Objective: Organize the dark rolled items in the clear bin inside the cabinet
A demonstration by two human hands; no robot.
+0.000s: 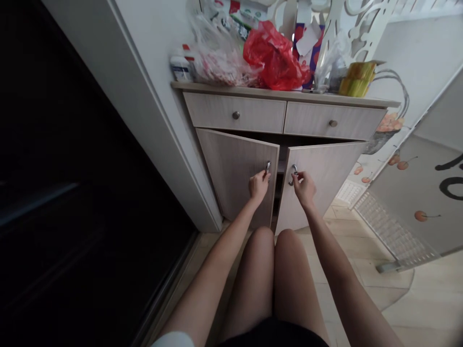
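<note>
Both doors below the counter [361, 101] stand ajar at their meeting edges: the left hand [258, 184] is closed on the left handle [268, 167] of the left door [231, 173], and the right hand [304, 188] is pinched on the right handle [293, 172] of the right door [325, 188], the two hands near each other but apart. Judged step: doors part-swung, with the dark interior barely exposed. Any wider swing would call for an even outward pull and clearance from the knees [275, 246] just before the lower door edges; a red bag [275, 58] sits at the counter's back edge.
</note>
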